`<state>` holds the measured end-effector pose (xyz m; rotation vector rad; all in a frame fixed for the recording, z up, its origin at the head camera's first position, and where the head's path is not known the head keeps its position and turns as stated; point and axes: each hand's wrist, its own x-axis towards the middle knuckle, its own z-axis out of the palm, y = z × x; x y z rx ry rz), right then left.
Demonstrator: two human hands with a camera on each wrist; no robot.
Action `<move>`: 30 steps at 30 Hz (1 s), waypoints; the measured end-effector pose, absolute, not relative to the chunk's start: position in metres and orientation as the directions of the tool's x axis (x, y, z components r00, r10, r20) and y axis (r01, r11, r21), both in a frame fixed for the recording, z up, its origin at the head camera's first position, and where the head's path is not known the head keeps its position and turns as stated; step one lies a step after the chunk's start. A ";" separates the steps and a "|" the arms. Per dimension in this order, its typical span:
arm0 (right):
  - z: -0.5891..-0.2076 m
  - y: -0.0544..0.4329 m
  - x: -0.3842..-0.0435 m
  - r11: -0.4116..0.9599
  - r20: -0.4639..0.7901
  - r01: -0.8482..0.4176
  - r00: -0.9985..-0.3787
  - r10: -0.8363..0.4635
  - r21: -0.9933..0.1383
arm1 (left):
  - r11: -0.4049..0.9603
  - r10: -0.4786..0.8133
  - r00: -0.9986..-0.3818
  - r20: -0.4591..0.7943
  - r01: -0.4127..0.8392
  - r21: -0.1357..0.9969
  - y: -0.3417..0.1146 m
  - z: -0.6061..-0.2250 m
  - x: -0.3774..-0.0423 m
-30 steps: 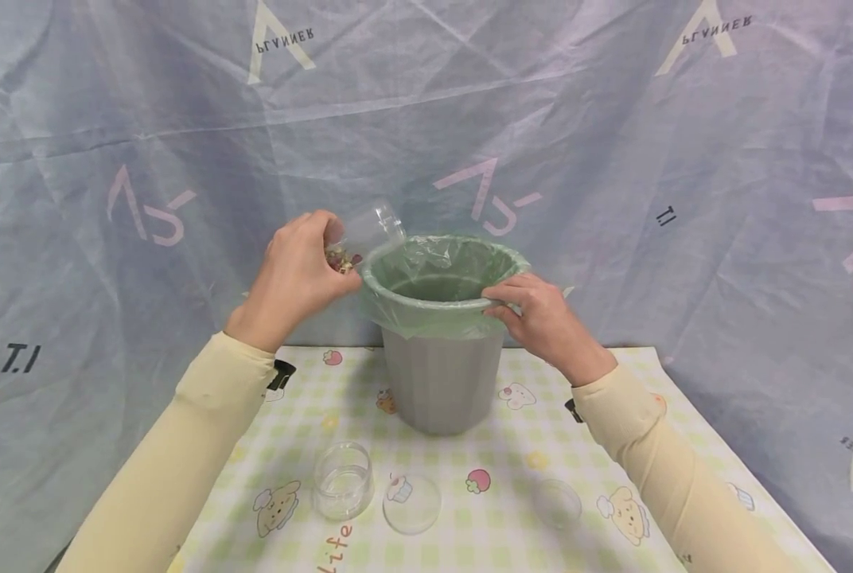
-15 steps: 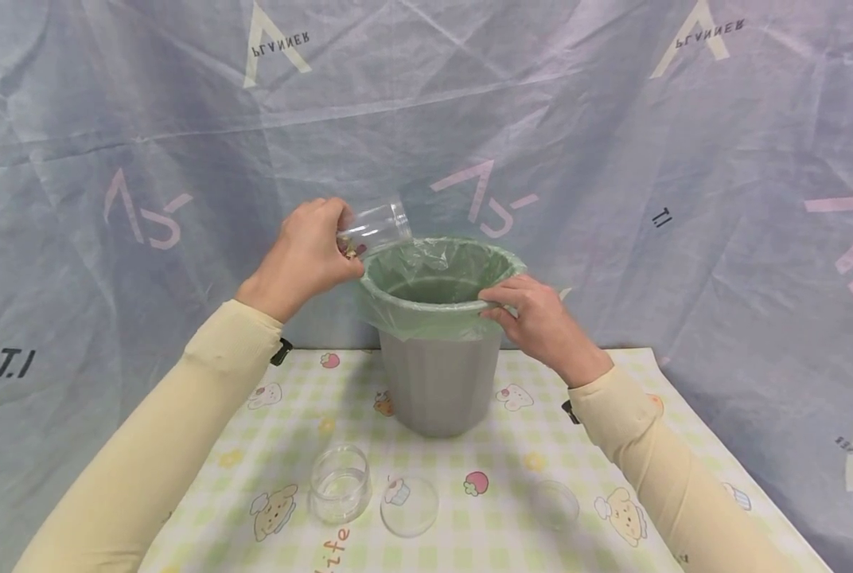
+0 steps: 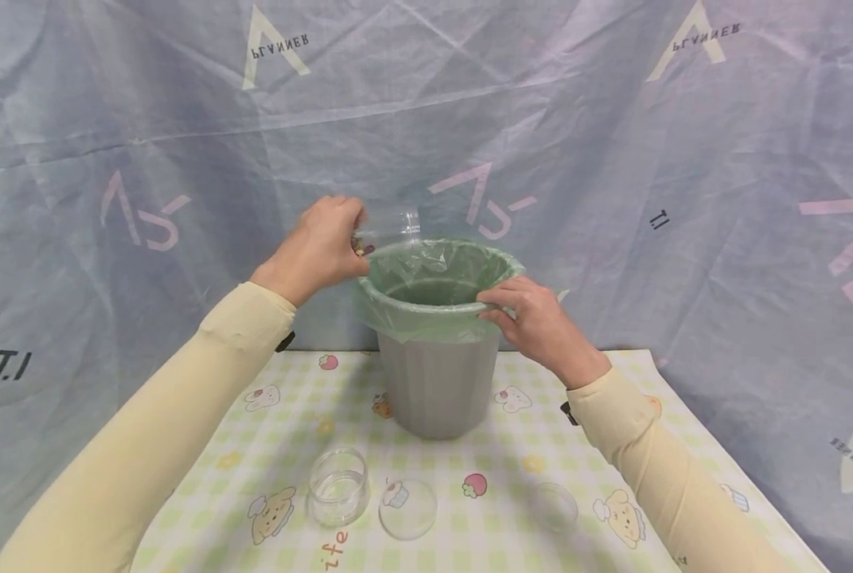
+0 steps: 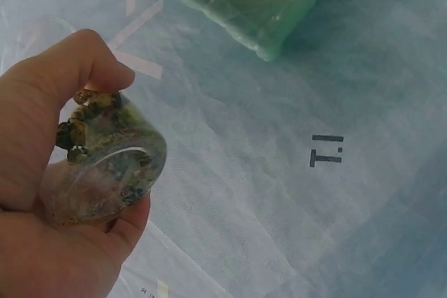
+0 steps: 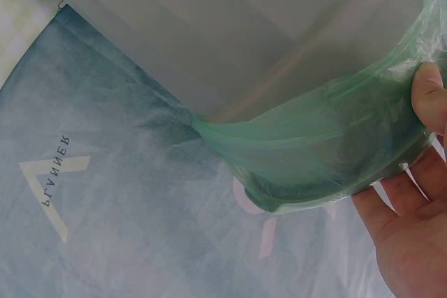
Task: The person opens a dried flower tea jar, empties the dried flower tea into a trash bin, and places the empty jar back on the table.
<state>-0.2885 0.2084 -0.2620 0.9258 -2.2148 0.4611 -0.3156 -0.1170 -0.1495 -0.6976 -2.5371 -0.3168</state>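
My left hand (image 3: 322, 243) grips a clear jar (image 3: 395, 228) by its base end. The jar lies nearly on its side, its mouth pointing right over the left rim of the bin. Small dried pieces (image 4: 91, 113), yellowish and dark, sit at the jar's bottom end in the left wrist view. Below it stands a grey bin (image 3: 437, 390), lined with a green plastic bag (image 3: 426, 322) folded over the rim. At the bin's right front, my right hand (image 3: 537, 326) pinches the bagged rim, thumb outside and fingers over the edge.
On the checked tablecloth (image 3: 455, 533) in front of the bin are a short clear jar (image 3: 338, 487), a round clear lid (image 3: 408, 511) and a second clear disc (image 3: 554, 507) further right. A grey-blue cloth backdrop (image 3: 577, 159) hangs close behind the bin.
My left hand has moved right with the jar, bringing its mouth further over the bin, and the jar has tipped closer to level. My right hand keeps its hold on the rim.
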 end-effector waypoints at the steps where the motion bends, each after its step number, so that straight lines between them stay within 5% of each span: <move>1: -0.262 0.208 -0.289 0.684 0.708 -0.727 -0.513 -0.485 -0.058 | 0.840 0.426 -0.747 0.511 0.536 0.082 -0.116 -0.149 -0.317; 30: -0.262 0.208 -0.289 0.687 0.707 -0.724 -0.519 -0.480 -0.065 | 0.803 0.585 -0.714 0.385 0.577 -0.150 -0.096 -0.137 -0.350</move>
